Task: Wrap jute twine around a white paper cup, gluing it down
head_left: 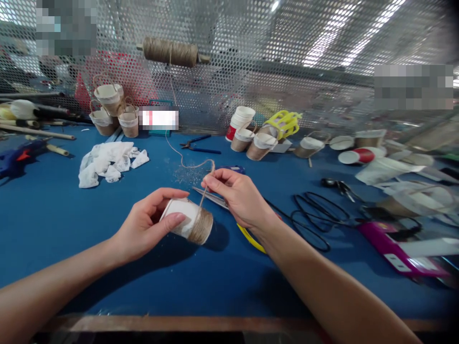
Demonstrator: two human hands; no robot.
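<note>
The paper cup (189, 213) is gripped by the left hand (147, 220), long axis slanting rightward, its twine-wrapped end (202, 227) below the right hand (236, 193), by whose fingertips jute twine (203, 196) is pinched.

My left hand (148, 217) curls, thumb (171, 221) opposed to bent fingers (165, 192). My right hand (240, 193), slightly higher, pinches thumb against forefinger (225, 172). Both bare forearms (315, 258) reach inward from lower left and right.
</note>
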